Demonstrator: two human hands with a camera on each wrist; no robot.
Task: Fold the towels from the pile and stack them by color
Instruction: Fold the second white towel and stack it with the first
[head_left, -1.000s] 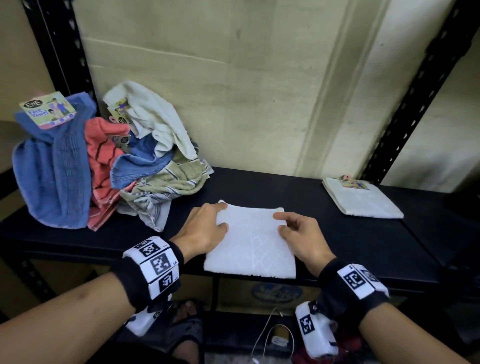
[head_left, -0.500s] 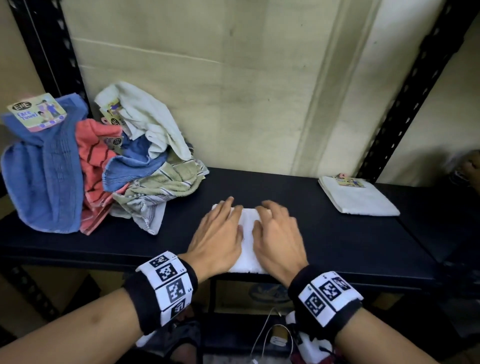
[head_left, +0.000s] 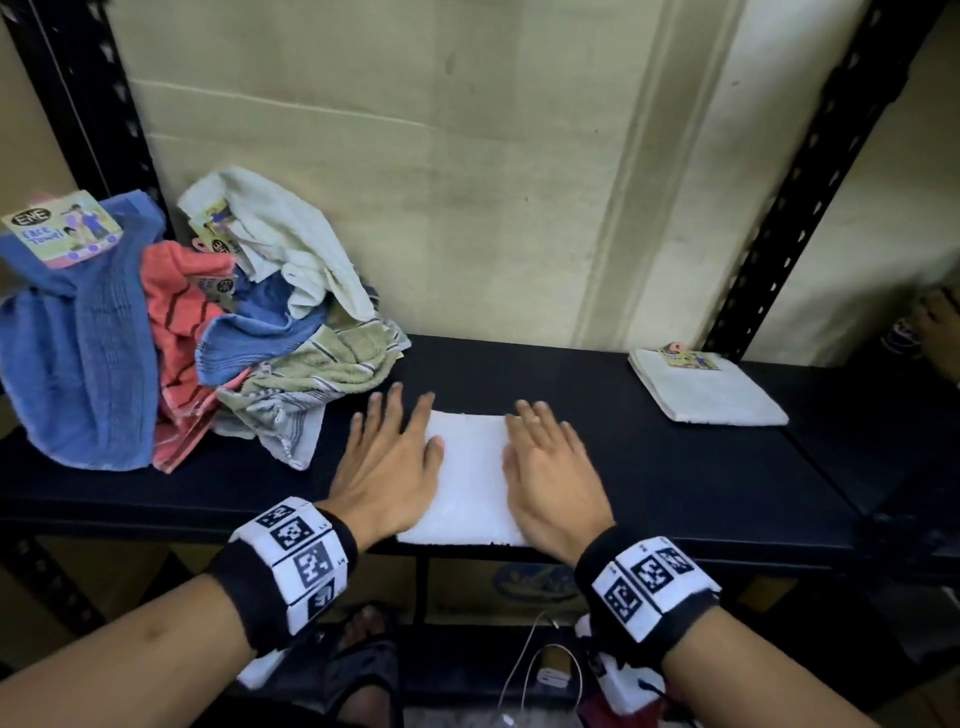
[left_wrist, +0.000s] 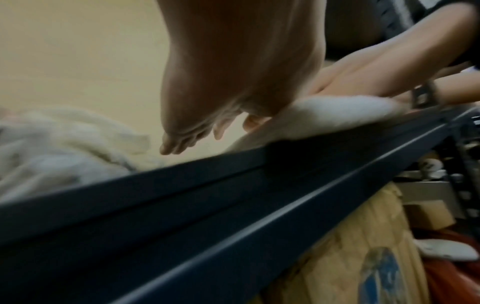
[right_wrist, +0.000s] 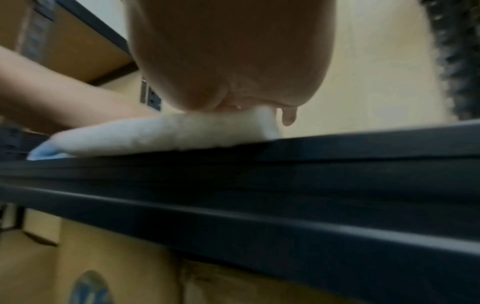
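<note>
While both palms lie flat with fingers straight, the left hand (head_left: 387, 457) and right hand (head_left: 553, 470) press the opposite sides of a folded white terry towel (head_left: 467, 478) at the black metal shelf's (head_left: 675, 483) front edge. Left of it sits the jumbled pile of blue, coral, green and white towels (head_left: 208, 332); well to the right lies another folded white towel (head_left: 706, 389).

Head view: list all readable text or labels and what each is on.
"ENE" and "Face Towel": card tag on the blue towel.
Tags in the pile: print too small to read.
Tag on the folded white towel at right: unreadable.
Wristband markers: square codes, no words.
</note>
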